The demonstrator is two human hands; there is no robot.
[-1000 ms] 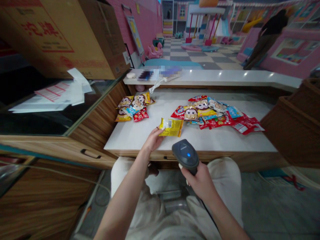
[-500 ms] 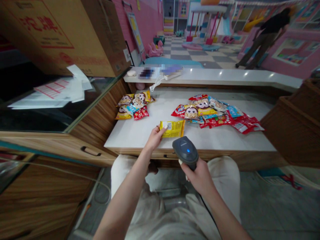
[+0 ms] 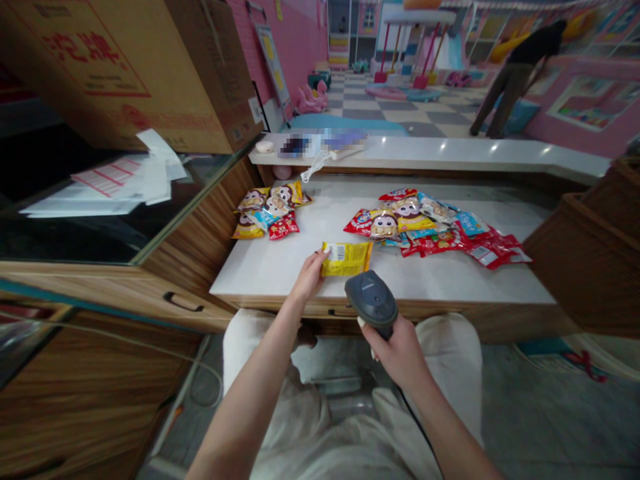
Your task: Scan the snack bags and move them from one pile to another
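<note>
My left hand [image 3: 310, 277] pinches the lower left corner of a yellow snack packet [image 3: 347, 259], which lies flat on the white counter [image 3: 450, 283]. My right hand [image 3: 395, 353] is wrapped around the grip of a dark grey handheld barcode scanner [image 3: 371, 303], held just over the counter's front edge and close to the packet. Two heaps of snack packets with cartoon monkey faces lie farther off: a small one [image 3: 267, 212] at the left and a larger red, yellow and blue one [image 3: 430, 227] at the right.
A cardboard box [image 3: 125, 73] sits above a glass display case [image 3: 115, 180] with papers on it at the left. A brown wicker basket [image 3: 585, 267] stands at the right. Behind the counter are a white ledge [image 3: 425, 152] and a play area, where a person [image 3: 515, 77] stands.
The yellow packet and my left hand have shifted slightly right and away from me. The scanner's blue light no longer shows. The person in the background has moved right.
</note>
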